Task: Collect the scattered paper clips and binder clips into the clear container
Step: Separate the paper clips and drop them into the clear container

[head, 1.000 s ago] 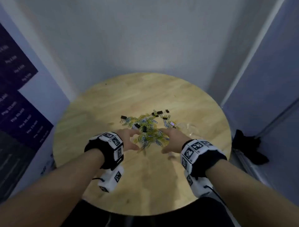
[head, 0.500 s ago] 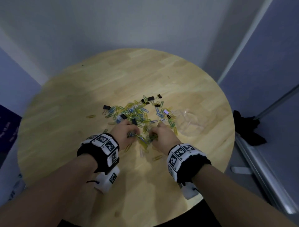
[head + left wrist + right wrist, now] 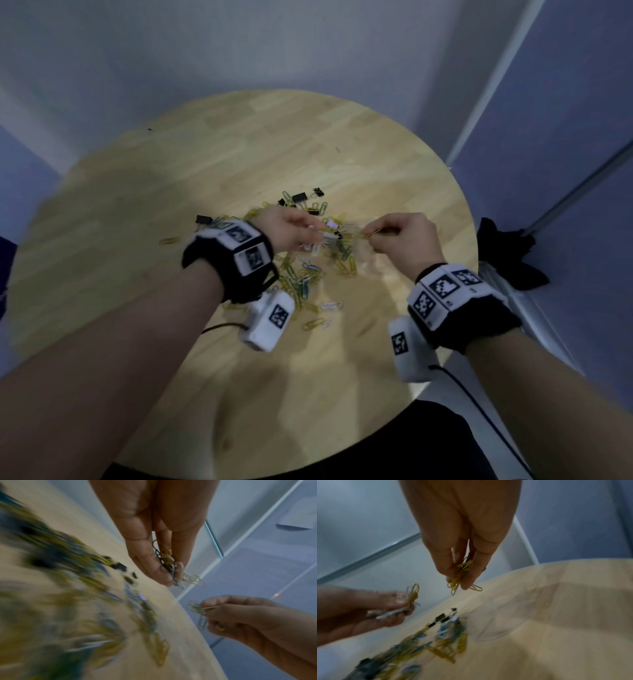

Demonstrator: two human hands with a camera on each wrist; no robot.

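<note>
Clips sit pinched in both fists: my left hand (image 3: 291, 229) grips a mixed bunch of paper clips (image 3: 173, 566), my right hand (image 3: 404, 236) a yellow bunch (image 3: 460, 574). The clear container (image 3: 494, 626) stands just right of the scattered pile (image 3: 308, 270); I should release low inside its rim, 1 hand at a time.

A round worktop of pale jointed wood (image 3: 239, 164) stands before me in a corner of grey-white wall (image 3: 171, 51). On the floor to my right lies a crumpled black cloth (image 3: 507, 253), beside a metal rail (image 3: 575, 192).
</note>
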